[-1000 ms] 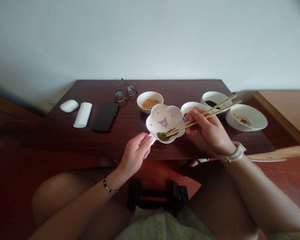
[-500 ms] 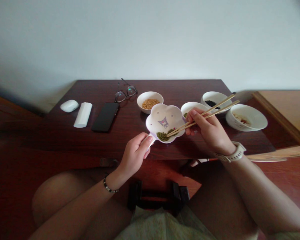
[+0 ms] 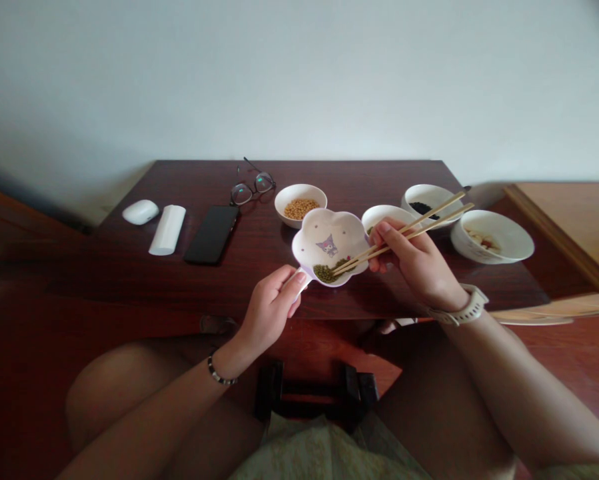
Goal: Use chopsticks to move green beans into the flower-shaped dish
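The left hand (image 3: 269, 308) is closed around the handle of a flower-shaped dish (image 3: 324, 230), held above the table (image 3: 359, 177) just inside its near edge. The right hand (image 3: 419, 263) pinches 2 wooden chopsticks (image 3: 409, 233), tips at the green mung beans (image 3: 323, 273) in the dish.

Dark wooden table (image 3: 369, 180), eyeglasses (image 3: 252, 191), black smartphone (image 3: 212, 235), white case (image 3: 140, 212), white tube (image 3: 167, 230), soybean bowl (image 3: 300, 204)

No legible text anywhere; only cartoon print (image 3: 326, 245) on flower-shaped dish (image 3: 308, 241).
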